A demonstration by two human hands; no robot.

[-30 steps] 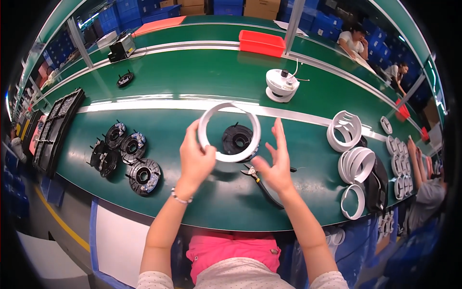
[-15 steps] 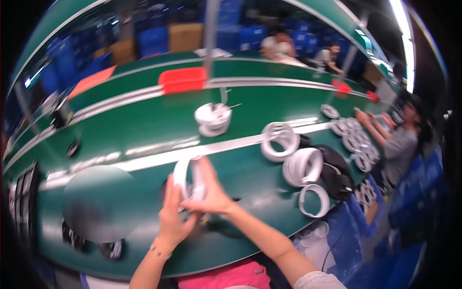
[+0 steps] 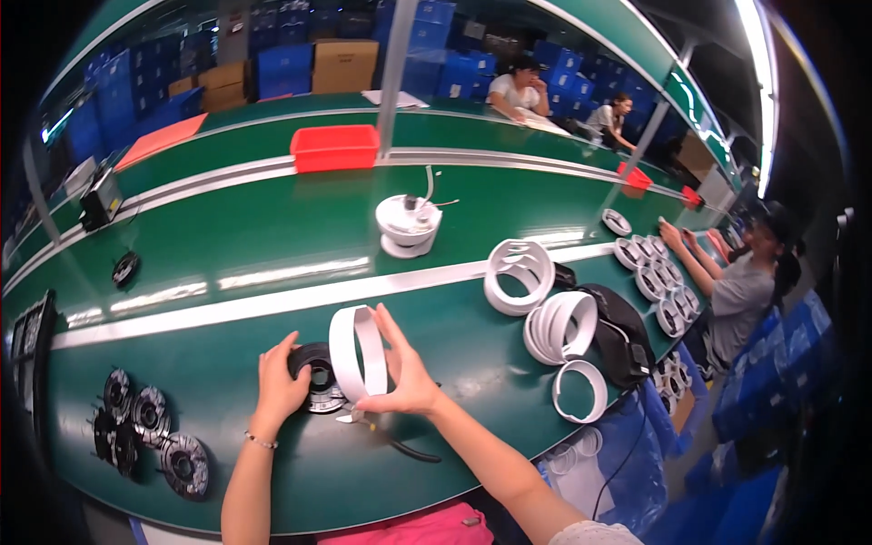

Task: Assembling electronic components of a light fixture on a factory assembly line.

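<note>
A wide white plastic ring (image 3: 346, 352) stands on its edge in my right hand (image 3: 411, 374), its rim between thumb and fingers. Just left of it, my left hand (image 3: 281, 381) has thumb and fingers around the side of a round black part (image 3: 312, 355) with a silvery band along its lower side. The ring hides the right edge of that part. Below the two lie a small pale connector (image 3: 350, 417) and a short black cable (image 3: 415, 451) on the green bench.
Several similar round black parts (image 3: 184, 465) lie at left, near a black rack (image 3: 30, 363). More white rings (image 3: 581, 392) and a black bag (image 3: 619, 338) are at right. A white assembly (image 3: 408, 225) stands on the green belt, before a red bin (image 3: 335, 149). A co-worker (image 3: 747, 289) sits at right.
My left hand has left the white ring and moved left onto the round black part. The ring stays in my right hand. The whole view has shifted slightly.
</note>
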